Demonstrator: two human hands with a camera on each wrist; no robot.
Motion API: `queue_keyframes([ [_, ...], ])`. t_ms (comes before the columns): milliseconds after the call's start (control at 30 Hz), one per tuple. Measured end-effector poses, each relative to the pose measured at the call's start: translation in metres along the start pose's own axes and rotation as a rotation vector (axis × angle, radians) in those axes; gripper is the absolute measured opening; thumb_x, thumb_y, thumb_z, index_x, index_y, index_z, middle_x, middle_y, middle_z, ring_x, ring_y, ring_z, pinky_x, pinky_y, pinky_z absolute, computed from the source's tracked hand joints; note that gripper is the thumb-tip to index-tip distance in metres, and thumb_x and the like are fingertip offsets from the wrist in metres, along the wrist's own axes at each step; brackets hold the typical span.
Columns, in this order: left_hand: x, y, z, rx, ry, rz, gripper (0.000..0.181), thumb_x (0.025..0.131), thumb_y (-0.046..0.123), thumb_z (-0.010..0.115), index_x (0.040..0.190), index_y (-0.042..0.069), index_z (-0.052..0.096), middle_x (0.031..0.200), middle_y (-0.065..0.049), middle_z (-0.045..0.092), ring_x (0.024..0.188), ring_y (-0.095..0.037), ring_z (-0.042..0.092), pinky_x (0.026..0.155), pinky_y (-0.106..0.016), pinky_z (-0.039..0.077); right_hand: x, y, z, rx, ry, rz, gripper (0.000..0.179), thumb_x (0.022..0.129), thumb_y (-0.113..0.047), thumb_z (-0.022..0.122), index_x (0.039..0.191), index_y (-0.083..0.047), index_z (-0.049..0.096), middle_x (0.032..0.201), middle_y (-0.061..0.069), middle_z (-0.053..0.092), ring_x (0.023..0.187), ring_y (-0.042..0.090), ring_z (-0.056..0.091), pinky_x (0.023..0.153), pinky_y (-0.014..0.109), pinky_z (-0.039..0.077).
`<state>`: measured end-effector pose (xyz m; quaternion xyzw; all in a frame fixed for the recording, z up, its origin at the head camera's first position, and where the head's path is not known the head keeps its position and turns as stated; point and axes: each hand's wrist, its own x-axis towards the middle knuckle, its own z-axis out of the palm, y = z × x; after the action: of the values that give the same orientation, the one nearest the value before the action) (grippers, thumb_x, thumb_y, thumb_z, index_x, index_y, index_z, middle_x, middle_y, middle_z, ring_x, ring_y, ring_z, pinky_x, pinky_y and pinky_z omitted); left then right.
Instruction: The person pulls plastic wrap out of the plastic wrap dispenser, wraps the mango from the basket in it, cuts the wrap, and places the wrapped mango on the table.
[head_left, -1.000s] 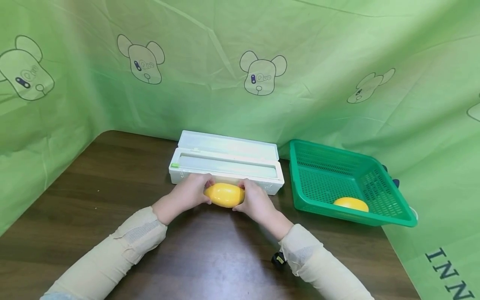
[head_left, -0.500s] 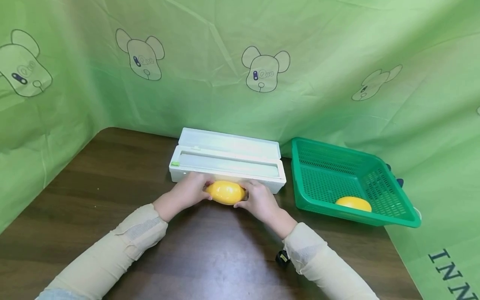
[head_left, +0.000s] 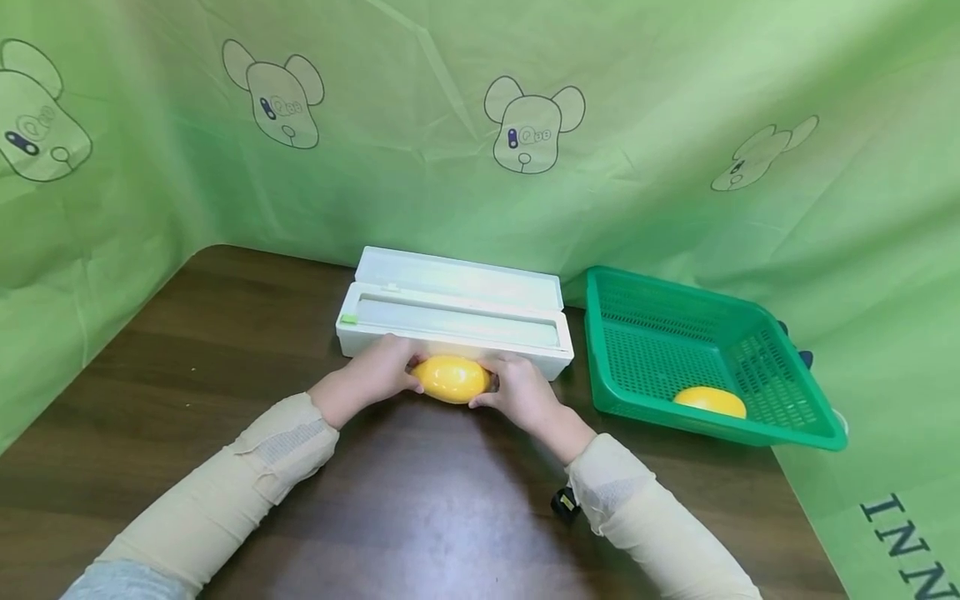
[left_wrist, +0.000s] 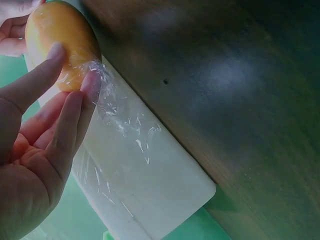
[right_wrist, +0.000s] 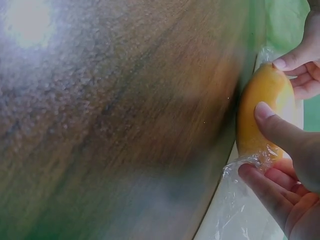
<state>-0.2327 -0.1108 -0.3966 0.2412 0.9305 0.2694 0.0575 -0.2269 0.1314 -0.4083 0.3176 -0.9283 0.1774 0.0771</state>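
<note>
Both hands hold a smooth, oval yellow fruit [head_left: 452, 379] between them, in front of the white cling film dispenser [head_left: 498, 350]. At one end my left hand [head_left: 378, 367] pinches it, thumb on the skin and fingertips on bunched clear cling film [left_wrist: 117, 107]. My right hand [head_left: 525, 392] grips the opposite end, its thumb pressed on the fruit in the right wrist view, with crumpled film [right_wrist: 245, 167] at its fingers. The film lies tight and shiny over the fruit. The dispenser's lid [head_left: 457, 277] is tipped back at the rear.
A green mesh basket [head_left: 600, 375] stands to the right, with a second yellow fruit [head_left: 711, 402] inside. A small black object [head_left: 565, 502] lies by the right sleeve. Green cloth [head_left: 420, 192] hangs behind the brown wooden table [head_left: 420, 500].
The head view has tilted slightly, so the table things sit a little higher in it. Both hands keep hold of the fruit, which has hardly moved against the dispenser.
</note>
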Motion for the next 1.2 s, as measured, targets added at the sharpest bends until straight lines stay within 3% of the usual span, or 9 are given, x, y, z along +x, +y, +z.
queue_keyframes([
  [333, 0.004, 0.000, -0.004, -0.002, -0.060, -0.010, 0.016, 0.081, 0.004, 0.086, 0.085, 0.005, 0.071, 0.071, -0.001, 0.050, 0.071, -0.018, 0.047, 0.068, -0.030, 0.040, 0.007, 0.003, -0.004, 0.053, -0.090, 0.015, 0.041, 0.073, -0.023, 0.093, 0.107, -0.006, 0.077, 0.081, -0.001, 0.064, 0.071, 0.014, 0.054, 0.063, 0.025, 0.046],
  [567, 0.006, 0.000, -0.008, -0.013, -0.116, -0.032, 0.012, 0.084, 0.005, 0.084, 0.087, 0.004, 0.072, 0.075, -0.002, 0.055, 0.075, -0.019, 0.050, 0.072, -0.032, 0.042, 0.009, 0.005, -0.008, 0.092, -0.136, 0.010, 0.044, 0.076, -0.021, 0.092, 0.113, -0.003, 0.076, 0.099, 0.005, 0.072, 0.079, 0.020, 0.061, 0.069, 0.027, 0.050],
  [700, 0.007, 0.000, -0.009, -0.021, -0.138, -0.039, 0.011, 0.085, 0.005, 0.083, 0.091, 0.004, 0.073, 0.081, -0.003, 0.058, 0.079, -0.020, 0.051, 0.076, -0.034, 0.045, 0.009, 0.006, -0.009, 0.114, -0.163, 0.025, 0.042, 0.078, -0.020, 0.090, 0.114, -0.004, 0.076, 0.099, 0.005, 0.071, 0.082, 0.019, 0.061, 0.072, 0.029, 0.051],
  [833, 0.006, 0.002, -0.010, -0.012, -0.119, -0.016, 0.012, 0.086, 0.006, 0.082, 0.093, 0.002, 0.073, 0.087, -0.004, 0.063, 0.083, -0.021, 0.055, 0.082, -0.037, 0.049, 0.007, 0.005, -0.011, 0.151, -0.155, 0.065, 0.042, 0.078, -0.017, 0.090, 0.116, -0.004, 0.075, 0.101, 0.006, 0.073, 0.085, 0.017, 0.066, 0.075, 0.030, 0.055],
  [967, 0.002, 0.003, -0.011, -0.013, -0.095, -0.033, 0.020, 0.086, 0.005, 0.082, 0.102, -0.001, 0.071, 0.094, -0.007, 0.066, 0.089, -0.023, 0.059, 0.088, -0.041, 0.051, 0.006, 0.001, -0.009, 0.159, -0.119, 0.129, 0.044, 0.076, -0.017, 0.092, 0.112, -0.003, 0.072, 0.098, 0.006, 0.073, 0.084, 0.016, 0.068, 0.075, 0.031, 0.057],
  [1067, 0.000, 0.004, -0.009, -0.014, -0.086, -0.069, 0.028, 0.086, 0.006, 0.083, 0.107, -0.002, 0.067, 0.095, -0.008, 0.065, 0.090, -0.024, 0.058, 0.088, -0.041, 0.050, 0.004, -0.003, -0.007, 0.111, -0.088, 0.151, 0.042, 0.072, -0.021, 0.095, 0.100, -0.006, 0.068, 0.085, 0.003, 0.069, 0.075, 0.015, 0.064, 0.068, 0.030, 0.054],
  [1200, -0.004, 0.005, -0.003, -0.007, -0.053, -0.092, 0.030, 0.083, 0.008, 0.085, 0.101, 0.001, 0.062, 0.089, -0.006, 0.060, 0.084, -0.023, 0.055, 0.082, -0.037, 0.049, -0.003, -0.007, -0.004, 0.000, -0.050, 0.104, 0.039, 0.070, -0.026, 0.096, 0.089, -0.010, 0.066, 0.076, 0.001, 0.062, 0.067, 0.015, 0.055, 0.060, 0.030, 0.047],
])
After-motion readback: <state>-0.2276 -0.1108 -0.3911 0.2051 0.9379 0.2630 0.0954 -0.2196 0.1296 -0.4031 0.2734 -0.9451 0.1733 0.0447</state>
